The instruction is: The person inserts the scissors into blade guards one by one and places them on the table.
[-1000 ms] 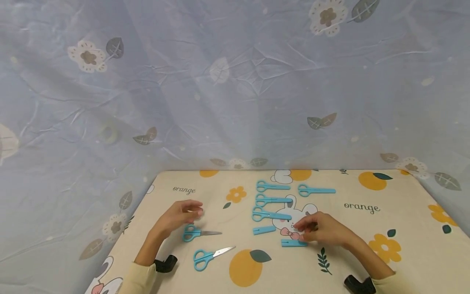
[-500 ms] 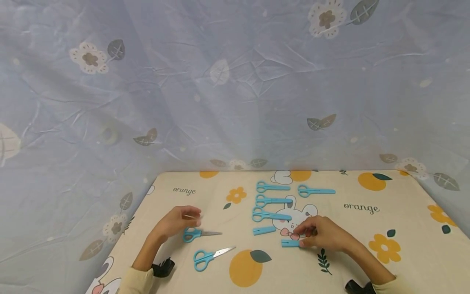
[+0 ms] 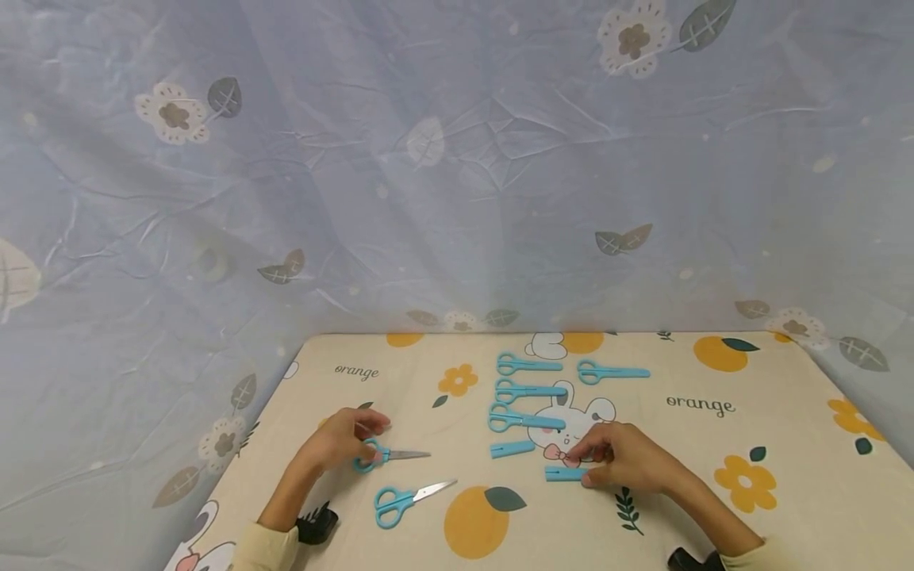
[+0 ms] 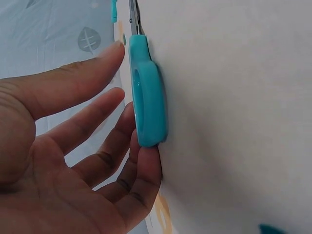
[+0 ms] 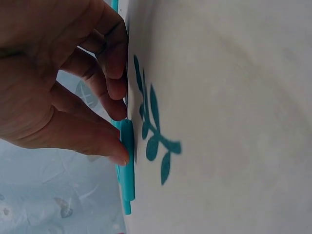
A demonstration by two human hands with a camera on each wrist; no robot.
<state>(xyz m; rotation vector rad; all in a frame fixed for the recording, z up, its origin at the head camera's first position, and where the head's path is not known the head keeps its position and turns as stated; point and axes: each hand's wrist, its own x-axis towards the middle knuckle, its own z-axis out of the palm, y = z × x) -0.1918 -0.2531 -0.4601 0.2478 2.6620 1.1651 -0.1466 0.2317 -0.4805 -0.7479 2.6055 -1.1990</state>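
My left hand (image 3: 341,439) is low over a pair of scissors (image 3: 407,454) with light blue handles and a bare blade. In the left wrist view its fingers lie beside the blue handle (image 4: 148,97), some tips at its end, while the thumb stands apart. A second pair of bare scissors (image 3: 394,507) lies nearer me, blades closed. My right hand (image 3: 628,457) has thumb and index finger about a light blue blade cover (image 3: 562,473); in the right wrist view the thumb overlaps the cover (image 5: 127,170). Another loose cover (image 3: 512,450) lies to its left.
Three covered scissors (image 3: 528,418) lie stacked in a column beyond the loose covers. One more covered pair (image 3: 616,373) lies to their right. The cream printed cloth (image 3: 785,523) covers the table, and a grey-blue patterned curtain (image 3: 457,238) hangs behind it.
My left hand has lowered onto the scissors' handle. The right hand has come down slightly, its thumb shifting to the near side of the blade cover.
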